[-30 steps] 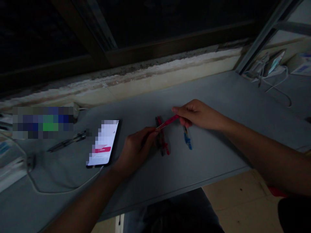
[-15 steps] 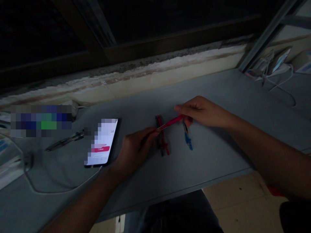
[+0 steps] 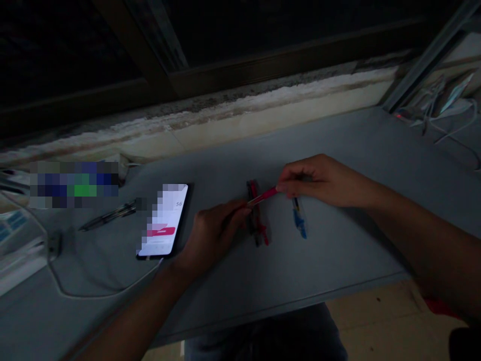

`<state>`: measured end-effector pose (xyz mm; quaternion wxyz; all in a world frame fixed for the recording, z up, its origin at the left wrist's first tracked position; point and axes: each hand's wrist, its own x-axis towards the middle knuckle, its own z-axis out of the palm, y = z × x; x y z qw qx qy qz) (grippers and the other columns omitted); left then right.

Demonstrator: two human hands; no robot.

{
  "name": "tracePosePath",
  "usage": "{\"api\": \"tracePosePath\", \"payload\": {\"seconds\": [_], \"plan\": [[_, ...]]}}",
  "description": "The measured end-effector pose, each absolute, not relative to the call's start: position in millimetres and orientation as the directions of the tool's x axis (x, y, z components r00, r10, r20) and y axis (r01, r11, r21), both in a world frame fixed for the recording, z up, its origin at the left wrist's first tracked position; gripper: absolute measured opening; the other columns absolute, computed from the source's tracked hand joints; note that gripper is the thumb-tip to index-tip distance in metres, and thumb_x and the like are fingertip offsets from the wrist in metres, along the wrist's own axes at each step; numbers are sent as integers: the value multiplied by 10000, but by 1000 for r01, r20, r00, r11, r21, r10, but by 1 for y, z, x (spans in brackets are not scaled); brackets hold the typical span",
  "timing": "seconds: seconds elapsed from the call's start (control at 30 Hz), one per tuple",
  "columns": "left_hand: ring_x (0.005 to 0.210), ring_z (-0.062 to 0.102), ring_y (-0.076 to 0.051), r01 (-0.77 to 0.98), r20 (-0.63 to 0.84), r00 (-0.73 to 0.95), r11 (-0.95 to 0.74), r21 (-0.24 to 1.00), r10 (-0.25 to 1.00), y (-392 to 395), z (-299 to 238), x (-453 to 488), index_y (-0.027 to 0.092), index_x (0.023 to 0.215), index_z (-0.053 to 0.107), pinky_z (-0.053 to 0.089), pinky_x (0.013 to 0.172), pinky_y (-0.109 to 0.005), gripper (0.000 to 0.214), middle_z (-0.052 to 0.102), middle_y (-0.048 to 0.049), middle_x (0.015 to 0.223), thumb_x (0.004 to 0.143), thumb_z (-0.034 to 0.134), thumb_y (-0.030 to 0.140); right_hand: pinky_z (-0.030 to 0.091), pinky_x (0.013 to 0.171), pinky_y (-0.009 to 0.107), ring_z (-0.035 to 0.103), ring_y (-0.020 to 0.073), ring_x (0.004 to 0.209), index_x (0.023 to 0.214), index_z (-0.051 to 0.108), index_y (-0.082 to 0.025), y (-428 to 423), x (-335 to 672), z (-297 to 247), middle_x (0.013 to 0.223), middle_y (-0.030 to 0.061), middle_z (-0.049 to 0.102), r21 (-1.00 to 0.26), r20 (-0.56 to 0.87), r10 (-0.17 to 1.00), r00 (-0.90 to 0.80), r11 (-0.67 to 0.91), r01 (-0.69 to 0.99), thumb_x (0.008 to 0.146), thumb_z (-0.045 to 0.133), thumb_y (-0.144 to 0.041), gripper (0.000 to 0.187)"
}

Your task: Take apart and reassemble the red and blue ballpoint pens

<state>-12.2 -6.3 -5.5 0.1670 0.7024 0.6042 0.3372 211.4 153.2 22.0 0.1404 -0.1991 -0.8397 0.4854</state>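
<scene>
A slim red pen (image 3: 264, 194) spans the space between my hands, tilted up towards the right. My left hand (image 3: 216, 233) pinches its thin, pale lower end. On the thicker red end, the thumb and fingers of my right hand (image 3: 313, 180) are closed. Beneath the held pen, a black pen (image 3: 257, 239) and a red pen (image 3: 265, 235) lie side by side on the grey desk (image 3: 233, 291), partly covered by my left fingers. A blue pen (image 3: 299, 223) with a clear barrel rests below my right hand, its upper end hidden.
Left of my left hand lies a lit phone (image 3: 161, 233) with a white cable (image 3: 108, 296) attached. Another dark pen (image 3: 108, 215) is farther left, near a blurred-out object (image 3: 75, 185). A wall ledge (image 3: 210, 120) borders the back; cables (image 3: 451, 120) lie at the far right.
My right hand has turned slightly, and its fingers now cover more of the red pen's end. Both hands keep hold of the pen. The whole view has shifted a little.
</scene>
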Motion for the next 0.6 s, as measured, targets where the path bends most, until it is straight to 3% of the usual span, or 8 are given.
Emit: {"api": "tracePosePath", "payload": {"seconds": [0.17, 0.4, 0.47, 0.53, 0.6], "plan": [[649, 681, -118, 816, 371, 126, -308, 489, 920, -7, -9, -16, 133, 1110, 735, 482, 598, -205, 270, 751, -15, 786, 1063, 530, 302, 405, 576, 244, 584, 109, 553, 723, 632, -176, 151, 210, 19, 593, -14, 632, -869, -39, 458, -888, 424, 257, 1016, 500, -556, 497], [611, 615, -150, 881, 553, 305, -450, 145, 776, -9, -2, -14, 103, 1048, 725, 457, 610, -281, 273, 696, -35, 714, 1070, 523, 285, 373, 554, 260, 433, 81, 404, 488, 482, -196, 146, 209, 24, 397, -33, 459, -892, -180, 426, -887, 310, 329, 1041, 402, -596, 687], [610, 616, -151, 882, 545, 287, -439, 170, 788, -10, -2, -12, 99, 1057, 728, 459, 607, -282, 265, 701, -39, 723, 1064, 529, 274, 365, 549, 257, 482, 93, 454, 576, 564, -183, 145, 209, 26, 468, -22, 531, -895, -150, 488, -860, 303, 328, 1018, 456, -602, 619], [610, 631, -143, 878, 501, 204, -383, 287, 841, -12, -4, -10, 94, 1074, 732, 465, 588, -263, 275, 714, -40, 736, 1063, 526, 276, 360, 561, 249, 534, 106, 545, 744, 646, -168, 144, 209, 27, 596, -14, 607, -886, -33, 530, -847, 376, 270, 981, 557, -578, 481], [601, 649, -129, 850, 424, 122, -315, 423, 897, -12, -6, -9, 99, 1088, 735, 470, 566, -234, 279, 718, -24, 725, 1062, 523, 278, 357, 577, 242, 552, 109, 608, 856, 664, -164, 145, 209, 28, 678, -12, 632, -857, 61, 495, -867, 472, 209, 960, 620, -528, 381]]}}
